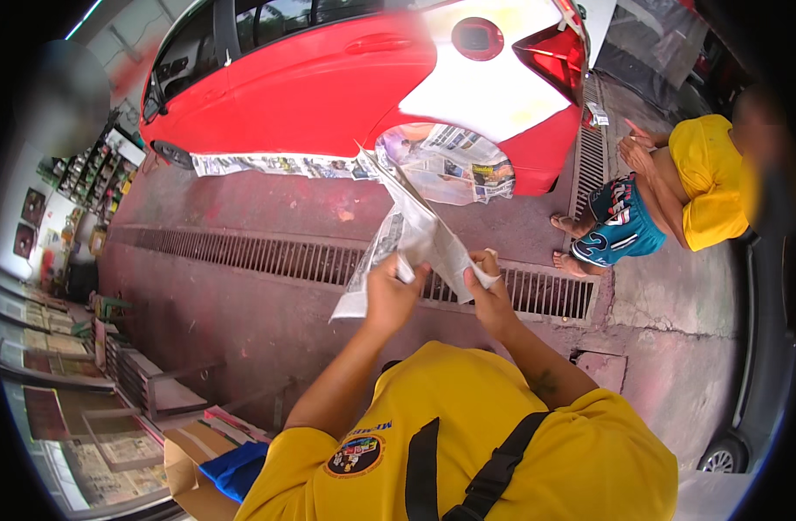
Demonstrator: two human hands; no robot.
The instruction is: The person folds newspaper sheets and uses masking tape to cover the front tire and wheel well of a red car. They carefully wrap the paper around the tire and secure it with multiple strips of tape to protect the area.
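Between my two hands, in front of my chest, hangs a folded, creased sheet of newspaper [426, 227]. My left hand [392, 291] is closed on its left part, the thumb pressed over the paper. Fingers of my right hand [492, 293] pinch its right edge. The sheet's tip points away from me and overlaps the view of a red car [328, 78] with a white patch on its rear side. More newspaper [450, 156] covers the car's rear wheel, and a strip of newspaper [285, 166] runs along its lower sill.
A person in a yellow shirt [706, 178] stands at the right, hands raised together. A long floor grate [268, 256] crosses the floor. At left are shelves of cans [90, 178] and benches; near me stand a cardboard box [190, 460] and blue cloth [235, 469]. A dark car [771, 347] is far right.
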